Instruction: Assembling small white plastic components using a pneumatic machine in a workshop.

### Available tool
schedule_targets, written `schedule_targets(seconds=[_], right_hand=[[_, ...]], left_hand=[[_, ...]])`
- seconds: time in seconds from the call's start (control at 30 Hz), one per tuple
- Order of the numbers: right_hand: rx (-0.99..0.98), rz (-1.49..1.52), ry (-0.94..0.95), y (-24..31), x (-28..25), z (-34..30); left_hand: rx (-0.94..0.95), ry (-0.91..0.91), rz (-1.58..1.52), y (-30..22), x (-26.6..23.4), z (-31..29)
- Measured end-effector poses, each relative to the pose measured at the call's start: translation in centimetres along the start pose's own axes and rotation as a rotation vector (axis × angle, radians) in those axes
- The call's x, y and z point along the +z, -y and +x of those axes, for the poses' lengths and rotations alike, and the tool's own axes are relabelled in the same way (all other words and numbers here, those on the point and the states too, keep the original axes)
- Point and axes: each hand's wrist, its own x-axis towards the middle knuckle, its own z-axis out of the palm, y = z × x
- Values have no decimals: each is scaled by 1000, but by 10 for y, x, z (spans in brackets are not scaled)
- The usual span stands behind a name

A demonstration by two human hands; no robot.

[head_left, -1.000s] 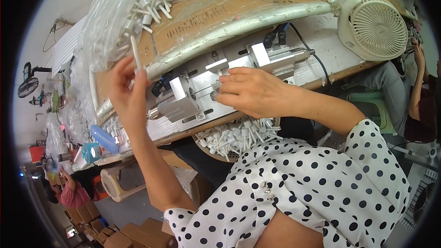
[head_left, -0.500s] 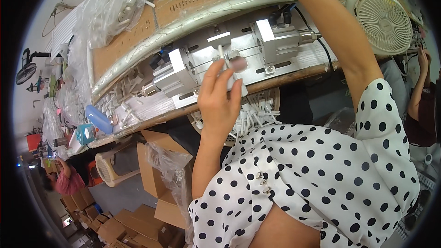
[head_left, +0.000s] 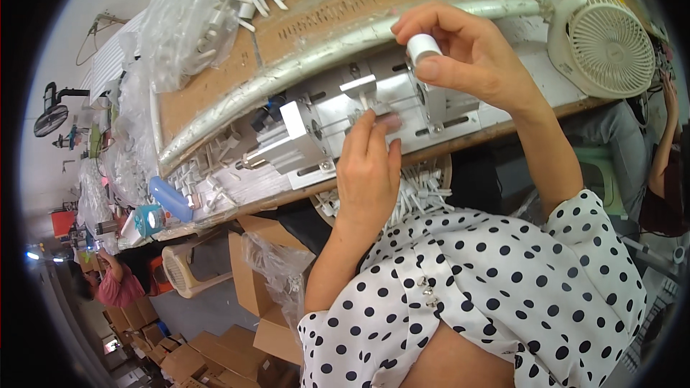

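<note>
Right hand (head_left: 474,54): raised above the bench, fingers curled, thumb and forefinger pinched on a small white cap (head_left: 423,48), a short cylinder. The cap sits just above the right block of the metal jig.

Left hand (head_left: 368,172): back toward the camera, fingers held together and nearly straight, tips touching the middle of the metal jig (head_left: 345,122) beside a thin white piece there. Whether the fingers grip that piece cannot be told.

Metal jig: silver blocks and plates joined by rods, set at the front edge of the workbench (head_left: 215,100), a brown board top.

White tubing (head_left: 345,39): a long pale curved strip lying along the bench behind the jig.

Clear plastic bag (head_left: 187,21): on the bench top, far left, holding white plastic parts.

Small white fan (head_left: 604,47): on the bench to the right, just beside the right wrist.

Basket of white parts (head_left: 424,197): under the bench edge, below the left hand.

Blue bottle (head_left: 170,199): lying at the left end of the bench.

Cardboard boxes (head_left: 251,280): on the floor, lower left.

Another person in pink (head_left: 115,287): far lower left, well apart.
</note>
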Motion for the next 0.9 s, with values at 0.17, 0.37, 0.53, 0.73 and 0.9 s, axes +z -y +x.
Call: schedule_targets(seconds=[0.17, 0.37, 0.53, 0.73, 0.9], right_hand=[[-64, -15, -56, -5, 9, -6], [-109, -140, -109, -7, 8, -18], [-191, -195, -81, -2, 8, -31], [-375, -528, 19, -5, 13, -36], [-461, -650, 108, -24, 26, -38]], left_hand=[[4, -18, 27, 0, 0, 3], [-2, 9, 34, 1, -1, 3], [-17, 8, 40, -2, -2, 4], [-52, 44, -16, -3, -5, 4], [-39, 4, -39, 0, -2, 4]])
